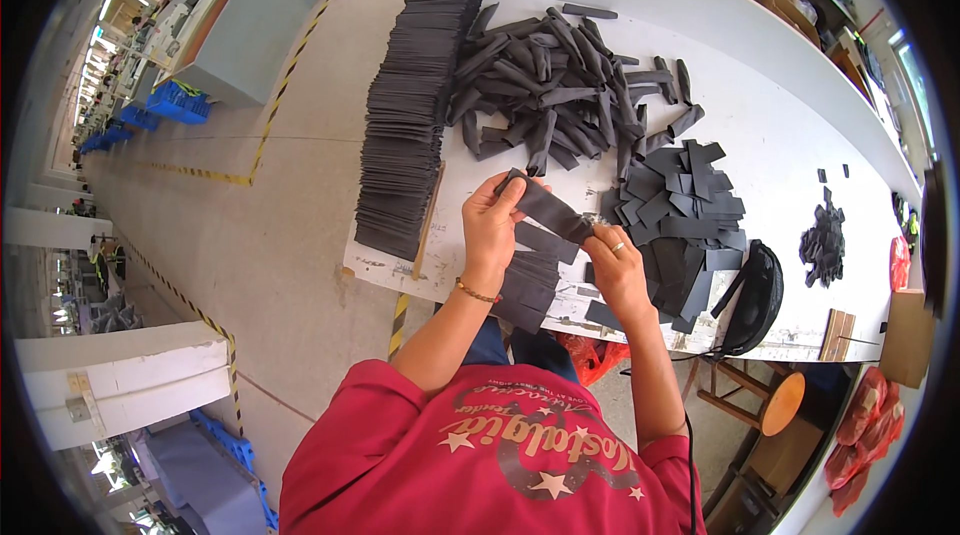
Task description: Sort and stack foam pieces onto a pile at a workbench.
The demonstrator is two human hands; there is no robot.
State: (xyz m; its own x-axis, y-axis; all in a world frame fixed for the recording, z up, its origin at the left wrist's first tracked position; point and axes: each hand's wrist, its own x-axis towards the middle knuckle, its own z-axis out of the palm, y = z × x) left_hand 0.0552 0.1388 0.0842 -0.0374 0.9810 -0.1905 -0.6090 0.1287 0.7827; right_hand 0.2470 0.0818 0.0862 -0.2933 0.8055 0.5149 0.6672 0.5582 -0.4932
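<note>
Between my hands, above the white table (765, 145), a black fabric piece (545, 208) is stretched at a slant. My left hand (490, 227) pinches its upper left end, thumb on top. My right hand (616, 270), with a ring on one finger, grips the lower right end, which looks bunched or folded. Below them a stack of flat black pieces (528, 290) lies at the table's near edge. Right of my right hand spreads a heap of flat black rectangles (690, 225). Beyond my hands is a pile of rolled or tube-shaped black pieces (545, 75).
A long, tightly packed row of black pieces (410, 105) runs along the table's left side. A black mesh-like bag (757, 300) and a small black heap (825, 245) lie to the right. A wooden stool (780, 403) stands below the table's front edge.
</note>
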